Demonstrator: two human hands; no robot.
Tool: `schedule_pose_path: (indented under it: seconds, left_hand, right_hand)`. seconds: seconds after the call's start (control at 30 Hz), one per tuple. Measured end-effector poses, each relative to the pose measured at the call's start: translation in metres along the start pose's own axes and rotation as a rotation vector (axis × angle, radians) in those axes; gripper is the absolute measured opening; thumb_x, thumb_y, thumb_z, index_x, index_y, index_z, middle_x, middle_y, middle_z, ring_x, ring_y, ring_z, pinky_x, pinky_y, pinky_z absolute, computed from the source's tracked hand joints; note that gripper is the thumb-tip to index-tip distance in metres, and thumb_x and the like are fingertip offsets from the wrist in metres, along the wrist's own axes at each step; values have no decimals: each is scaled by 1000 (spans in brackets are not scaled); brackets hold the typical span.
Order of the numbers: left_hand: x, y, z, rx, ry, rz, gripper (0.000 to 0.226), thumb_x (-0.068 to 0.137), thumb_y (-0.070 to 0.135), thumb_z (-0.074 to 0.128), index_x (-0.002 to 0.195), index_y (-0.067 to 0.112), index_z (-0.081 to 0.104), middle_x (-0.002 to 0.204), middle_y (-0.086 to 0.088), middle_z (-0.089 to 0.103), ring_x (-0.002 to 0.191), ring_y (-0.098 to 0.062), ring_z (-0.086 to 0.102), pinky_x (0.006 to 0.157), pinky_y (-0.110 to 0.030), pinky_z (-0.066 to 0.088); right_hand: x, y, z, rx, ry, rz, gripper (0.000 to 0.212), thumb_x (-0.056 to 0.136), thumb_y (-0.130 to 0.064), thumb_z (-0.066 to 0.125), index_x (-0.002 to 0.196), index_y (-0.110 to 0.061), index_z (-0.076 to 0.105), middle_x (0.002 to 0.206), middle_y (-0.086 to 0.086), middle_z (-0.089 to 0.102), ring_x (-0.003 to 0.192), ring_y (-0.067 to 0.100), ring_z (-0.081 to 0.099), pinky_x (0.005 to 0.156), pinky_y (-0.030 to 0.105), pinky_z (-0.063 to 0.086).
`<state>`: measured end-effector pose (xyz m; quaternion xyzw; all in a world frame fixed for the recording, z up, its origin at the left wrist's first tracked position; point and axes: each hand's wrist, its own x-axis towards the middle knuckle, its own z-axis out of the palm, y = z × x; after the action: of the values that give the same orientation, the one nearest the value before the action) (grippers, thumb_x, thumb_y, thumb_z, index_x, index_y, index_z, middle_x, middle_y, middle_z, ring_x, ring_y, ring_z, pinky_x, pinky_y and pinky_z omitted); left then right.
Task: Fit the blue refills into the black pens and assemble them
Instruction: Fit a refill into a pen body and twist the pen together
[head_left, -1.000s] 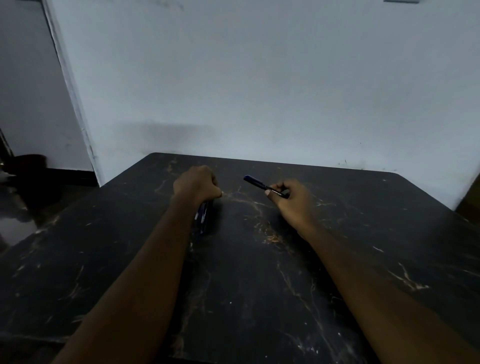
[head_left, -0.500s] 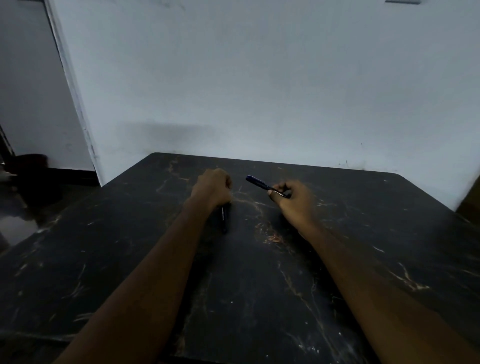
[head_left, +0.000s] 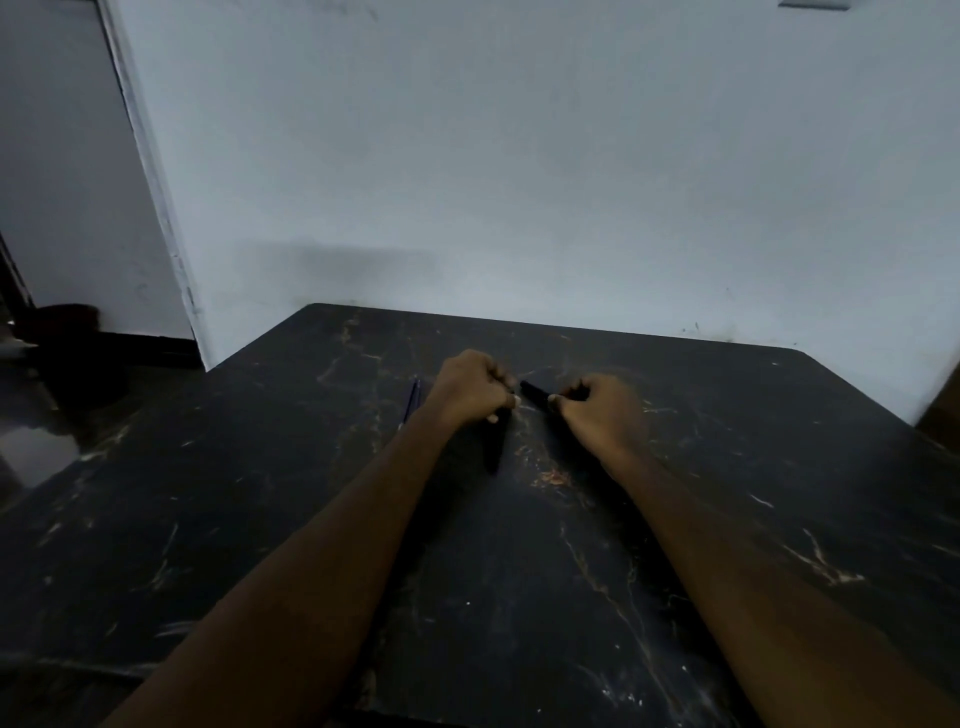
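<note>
My left hand (head_left: 475, 387) is closed around a black pen barrel (head_left: 493, 441) that hangs down from the fist toward me, its lower end near the black marble table (head_left: 260, 493). My right hand (head_left: 597, 410) pinches a short black pen piece (head_left: 535, 393) that points up-left toward my left hand; the two hands nearly touch. A thin blue refill (head_left: 411, 404) lies on the table just left of my left wrist. The room is dim and the small parts are hard to make out.
The table's far edge meets a pale wall (head_left: 519, 182). A doorway and dark floor (head_left: 52, 405) lie to the left, beyond the table's left edge.
My left hand has moved right, carrying the black barrel up to my right hand. The blue refill it covered earlier now lies uncovered on the table.
</note>
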<state>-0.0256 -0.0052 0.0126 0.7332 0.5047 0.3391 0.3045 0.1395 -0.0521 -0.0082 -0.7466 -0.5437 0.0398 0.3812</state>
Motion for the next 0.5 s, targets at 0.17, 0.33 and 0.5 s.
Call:
schedule_pose_path:
  seconds: [0.17, 0.33, 0.5]
  left_hand:
    - [-1, -2, 4, -294, -49, -82, 22, 80, -4, 74, 101, -8, 67, 93, -12, 71, 81, -15, 70, 63, -21, 60]
    - [1, -2, -4, -536, -26, -119, 16, 88, -5, 65, 104, -7, 64, 101, -11, 68, 80, -16, 67, 60, -20, 58]
    - [16, -24, -41, 135, 273, 11, 14, 85, 19, 70, 98, 14, 72, 97, -1, 71, 89, -16, 66, 79, -33, 56]
  right_hand:
    - [-3, -2, -3, -17, -45, -1, 17, 77, -39, 64, 74, -22, 66, 72, -6, 66, 71, 15, 62, 70, 33, 54]
    - [-3, -3, -2, -36, -95, -91, 27, 82, -54, 58, 88, -29, 67, 82, -9, 64, 82, 14, 62, 76, 33, 51]
    - [-7, -6, 1, -132, -119, -267, 55, 76, -77, 47, 99, -31, 63, 89, -7, 64, 84, 17, 60, 70, 32, 49]
